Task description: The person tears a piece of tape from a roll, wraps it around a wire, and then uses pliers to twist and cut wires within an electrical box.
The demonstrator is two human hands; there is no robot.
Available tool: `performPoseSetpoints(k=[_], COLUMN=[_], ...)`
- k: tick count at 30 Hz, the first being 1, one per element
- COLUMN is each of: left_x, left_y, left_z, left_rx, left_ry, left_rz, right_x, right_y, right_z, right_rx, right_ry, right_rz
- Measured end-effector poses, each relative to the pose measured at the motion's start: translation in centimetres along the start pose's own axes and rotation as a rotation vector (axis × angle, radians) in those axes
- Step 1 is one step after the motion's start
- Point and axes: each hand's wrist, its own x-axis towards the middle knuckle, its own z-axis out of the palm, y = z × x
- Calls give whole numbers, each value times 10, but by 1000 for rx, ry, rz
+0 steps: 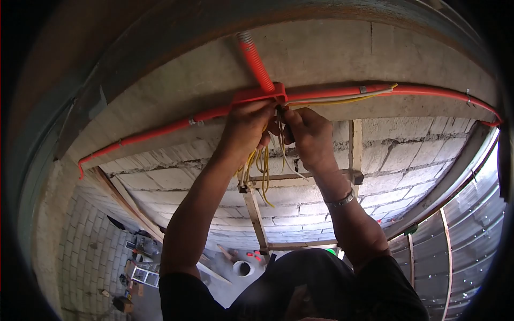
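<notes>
Both hands are raised at an orange junction box (257, 94) fixed to the concrete beam. My left hand (247, 127) has its fingers closed on wires just below the box. Yellow and white wires (262, 166) hang down beside it. Close on the right, my right hand (311, 134) is closed around a small dark thing, too hidden to name, at the wires under the box. A yellow and white wire pair (342, 99) runs right from the box along the orange conduit (428, 90). A corrugated orange conduit (256, 64) enters the box from above.
A wooden frame (256, 214) stands against the block wall (187, 182). Far below on the floor are a white bucket (243, 268), a small ladder (144, 276) and scattered items. Metal sheeting (466, 230) is at the right. Another orange conduit (155, 131) runs left along the beam.
</notes>
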Motion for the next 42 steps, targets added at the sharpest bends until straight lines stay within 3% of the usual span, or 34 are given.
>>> performPoseSetpoints(k=[1,3,5,7,8,10,14,16,20,22,26,28,31,32,34,42], left_x=[-2,-4,-2,5,7,9,6,8,7,6,9,-5,1,-1,-5,-3], left_y=[1,-5,-17,-31,-36,-46,-49,-51,-49,-44,-42,-21,-37,-41,-47,-55], left_z=[2,1,0,0,-2,-6,-7,-6,2,5,8,13,17,16,15,14], left_rx=[52,111,172,219,217,503,474,524,479,227,-89,44,-40,-40,248,261], left_ry=[42,55,66,116,113,198,158,208,251,198,81,153,164,167,275,300], left_rz=[25,74,116,424,423,749,606,639,613,416,429,181,359,358,280,300], right_x=[-2,-3,1,3,5,10,17,20,20,21,19,17,19,20,24,40], right_y=[3,12,9,2,-1,-6,-13,-12,-20,-21,-8,-9,-13,-14,-7,-18], right_z=[5,17,17,23,24,26,28,29,20,6,-15,-17,-18,-18,-16,-13], right_rx=[-4,-227,-400,-414,-416,-580,-744,-805,-912,-913,-795,-886,-1060,-1143,-1193,-1180], right_ry=[-1,163,132,181,182,210,223,200,91,-143,-192,-196,-253,-302,-302,-403], right_rz=[0,-462,-515,-585,-583,-699,-792,-668,-622,-649,-723,-726,-691,-661,-674,-663])
